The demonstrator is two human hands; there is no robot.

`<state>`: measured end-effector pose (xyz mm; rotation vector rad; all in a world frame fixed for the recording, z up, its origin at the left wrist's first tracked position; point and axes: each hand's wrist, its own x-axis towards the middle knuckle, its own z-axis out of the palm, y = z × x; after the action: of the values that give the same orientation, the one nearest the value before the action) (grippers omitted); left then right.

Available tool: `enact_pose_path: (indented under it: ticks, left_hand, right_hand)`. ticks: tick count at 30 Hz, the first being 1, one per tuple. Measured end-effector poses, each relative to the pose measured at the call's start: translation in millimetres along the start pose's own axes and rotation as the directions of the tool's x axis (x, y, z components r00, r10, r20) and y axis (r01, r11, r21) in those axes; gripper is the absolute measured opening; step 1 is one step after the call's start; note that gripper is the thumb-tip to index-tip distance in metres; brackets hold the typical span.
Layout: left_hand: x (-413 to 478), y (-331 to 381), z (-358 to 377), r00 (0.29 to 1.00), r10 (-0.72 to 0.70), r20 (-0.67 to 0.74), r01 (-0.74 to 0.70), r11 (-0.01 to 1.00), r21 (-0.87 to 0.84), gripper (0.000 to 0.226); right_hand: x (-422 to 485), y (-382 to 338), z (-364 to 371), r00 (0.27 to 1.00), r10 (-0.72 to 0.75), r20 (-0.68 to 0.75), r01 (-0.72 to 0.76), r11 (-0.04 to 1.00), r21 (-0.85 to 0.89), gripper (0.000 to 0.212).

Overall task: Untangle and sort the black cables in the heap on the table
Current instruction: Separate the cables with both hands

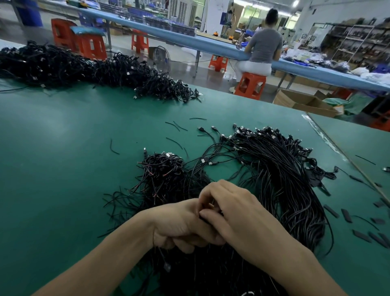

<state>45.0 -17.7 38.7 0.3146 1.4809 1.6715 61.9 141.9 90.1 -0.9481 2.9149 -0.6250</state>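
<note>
Factory hall. Green worktop [63, 148] fills the foreground, with a second green one [358, 143] butted against it on the right. Behind, a long blue bench [211, 45] crosses the room. Orange stools [90, 45] stand on the glossy grey floor [185, 69]. A person in a grey top [264, 45] sits at the bench, back to camera. Floor fan [161, 56] under the bench. Open cardboard boxes [304, 103] on the floor at right. Stocked metal shelving [354, 40] far right. Bright ceiling lamp [295, 3].
</note>
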Motion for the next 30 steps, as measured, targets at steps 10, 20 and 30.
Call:
enact_pose_path:
  ticks: [10, 20, 30]
  left_hand:
    - [6, -2, 1, 0.998, -0.055, -0.029, 0.055, 0.998, 0.029, 0.022]
    - [12, -4, 1, 0.992, 0.047, -0.115, -0.077, 0.961, -0.267, 0.017]
    - [18, 1, 8, 0.937, 0.271, -0.221, -0.349, 0.672, -0.654, 0.011]
  right_hand:
    - [-1, -3, -6, 1.0, 0.026, 0.01, -0.025, 0.994, -0.108, 0.011]
    - [4, 11, -6, 0.996, -0.076, 0.036, 0.083, 0.955, -0.284, 0.008]
    - [8, 31, 12, 0.847, -0.162, -0.507, -0.059, 0.918, -0.392, 0.012]
